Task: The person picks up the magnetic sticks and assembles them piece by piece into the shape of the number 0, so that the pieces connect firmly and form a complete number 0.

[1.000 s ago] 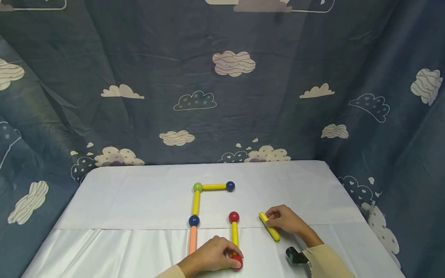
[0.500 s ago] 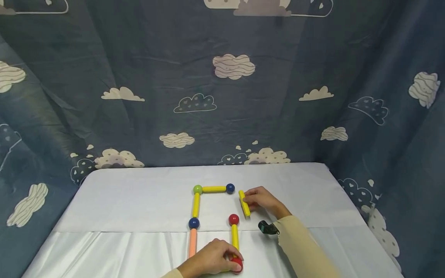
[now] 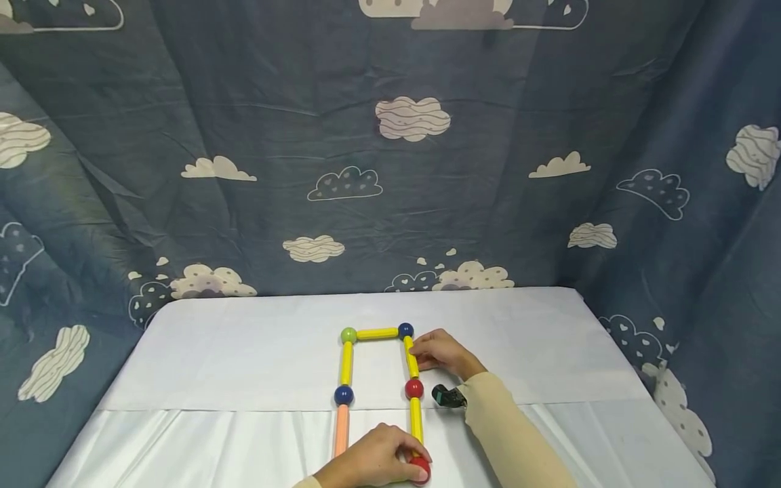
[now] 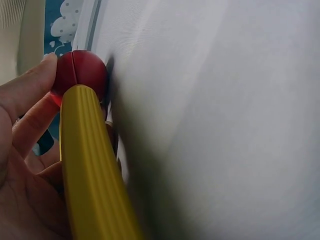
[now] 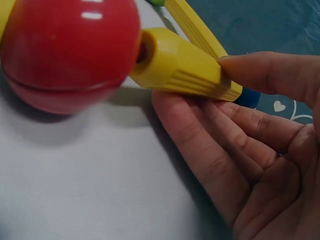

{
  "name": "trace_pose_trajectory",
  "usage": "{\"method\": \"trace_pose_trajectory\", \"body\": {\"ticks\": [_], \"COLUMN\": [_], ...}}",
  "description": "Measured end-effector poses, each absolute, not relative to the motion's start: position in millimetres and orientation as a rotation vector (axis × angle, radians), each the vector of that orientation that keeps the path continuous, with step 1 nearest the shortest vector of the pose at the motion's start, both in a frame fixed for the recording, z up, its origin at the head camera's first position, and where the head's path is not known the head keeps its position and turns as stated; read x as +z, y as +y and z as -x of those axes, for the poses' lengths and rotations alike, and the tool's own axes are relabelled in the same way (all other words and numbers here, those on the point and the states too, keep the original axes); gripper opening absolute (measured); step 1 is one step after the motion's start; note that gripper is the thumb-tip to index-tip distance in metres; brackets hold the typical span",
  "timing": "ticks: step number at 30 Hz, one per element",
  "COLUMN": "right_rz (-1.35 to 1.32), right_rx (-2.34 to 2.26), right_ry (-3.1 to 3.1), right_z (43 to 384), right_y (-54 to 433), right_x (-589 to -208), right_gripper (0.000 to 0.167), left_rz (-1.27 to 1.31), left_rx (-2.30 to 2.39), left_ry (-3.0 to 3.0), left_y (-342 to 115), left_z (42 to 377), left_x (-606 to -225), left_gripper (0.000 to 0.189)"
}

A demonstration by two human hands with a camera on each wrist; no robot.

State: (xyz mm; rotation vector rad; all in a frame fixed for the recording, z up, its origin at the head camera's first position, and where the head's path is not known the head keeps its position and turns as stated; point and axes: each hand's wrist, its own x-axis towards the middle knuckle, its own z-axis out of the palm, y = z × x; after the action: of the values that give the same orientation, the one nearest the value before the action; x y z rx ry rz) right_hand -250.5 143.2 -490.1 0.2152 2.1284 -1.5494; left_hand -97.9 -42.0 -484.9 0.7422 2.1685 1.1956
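Observation:
My right hand [image 3: 444,354] pinches a yellow magnetic stick [image 3: 411,359] between thumb and fingers. Its far end meets a dark blue ball [image 3: 405,330]; its near end is at a red ball [image 5: 72,50], touching or almost touching it. Another yellow stick [image 3: 416,420] runs from that ball toward a second red ball [image 3: 421,470]. My left hand [image 3: 379,455] holds this nearer ball between thumb and fingers. In the left wrist view, a yellow stick [image 4: 92,165] reaches from the held ball [image 4: 82,75] toward the camera.
A yellow stick [image 3: 376,333] links the blue ball to a green ball [image 3: 348,335]. On the left side, a yellow stick [image 3: 346,362], a blue ball [image 3: 344,394] and a salmon stick [image 3: 341,430] follow. White cloth [image 3: 244,359] covers the table; a cloud-patterned curtain [image 3: 274,122] surrounds it.
My right hand has carried the yellow stick leftward from the right side of the table into the gap between the blue ball and the red ball. The left hand stays on its red ball.

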Motion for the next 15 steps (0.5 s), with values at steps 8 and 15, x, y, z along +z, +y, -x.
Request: {"method": "trace_pose_trajectory", "body": {"ticks": [8, 15], "right_rz": [-0.174, -0.155], "right_rx": [-1.537, -1.452], "right_ry": [2.188, 2.309], "right_z": [247.4, 241.2], "right_y": [139.8, 135.4], "right_x": [-490.7, -489.4], "right_gripper": [0.022, 0.023], "left_rz": [-0.717, -0.724], "left_rx": [1.181, 1.167], "left_ry": [2.173, 2.192], "left_y": [-42.4, -41.6], "left_z": [99.4, 96.4], "left_x": [-483.2, -484.4], "left_gripper": [0.010, 0.010]}}
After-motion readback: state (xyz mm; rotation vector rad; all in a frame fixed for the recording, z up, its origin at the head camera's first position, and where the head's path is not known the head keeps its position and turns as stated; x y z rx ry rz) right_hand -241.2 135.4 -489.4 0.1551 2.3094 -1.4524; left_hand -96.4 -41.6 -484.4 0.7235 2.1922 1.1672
